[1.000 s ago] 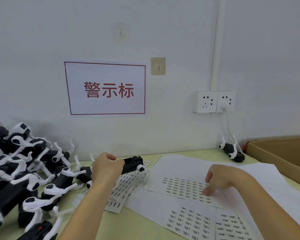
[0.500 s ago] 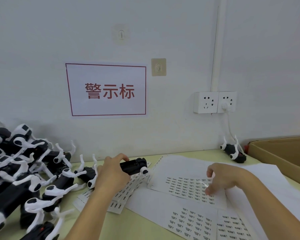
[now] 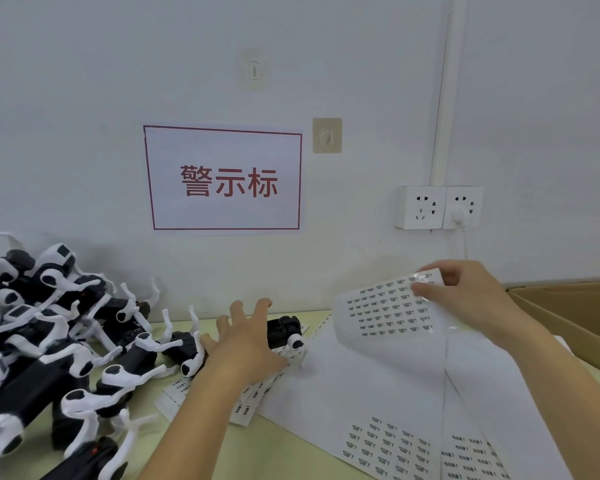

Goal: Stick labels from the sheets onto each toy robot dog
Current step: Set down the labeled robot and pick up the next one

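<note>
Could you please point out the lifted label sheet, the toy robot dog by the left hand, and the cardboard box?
lifted label sheet (image 3: 383, 311): head view, printed middle.
toy robot dog (image 3: 284, 329): head view, black body.
cardboard box (image 3: 568, 310): head view, near wall.

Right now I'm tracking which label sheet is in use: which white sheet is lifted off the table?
The white sheet of small black-printed labels pinched by the right hand, curled up in the air. The other white label sheets lie flat on the pale green table.

A single head-worn view looks forward and slightly down, close over the table (image 3: 194, 452), facing the wall (image 3: 118, 64).
</note>
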